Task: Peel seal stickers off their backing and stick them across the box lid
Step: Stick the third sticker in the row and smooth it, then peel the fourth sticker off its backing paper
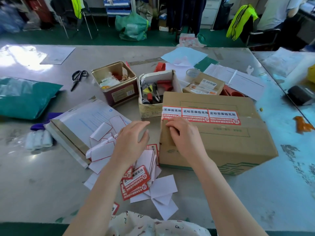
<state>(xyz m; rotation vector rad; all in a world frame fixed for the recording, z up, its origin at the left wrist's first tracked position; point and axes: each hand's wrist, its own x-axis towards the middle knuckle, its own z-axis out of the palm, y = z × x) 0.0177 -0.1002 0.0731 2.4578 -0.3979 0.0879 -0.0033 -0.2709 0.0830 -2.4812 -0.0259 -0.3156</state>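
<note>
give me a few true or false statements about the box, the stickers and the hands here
1. Three seal stickers lie in a row across the cardboard box. True.
2. The right hand is lifted well clear of the box. False: it rests on the box top at its left edge, fingers by the leftmost sticker.
3. The left hand holds the scissors. False: the scissors lie untouched far back on the table; the hand hovers over the paper backings.
4. More red stickers lie loose on the table beside the box. True.
5. The red tin has no lid on. True.
</note>
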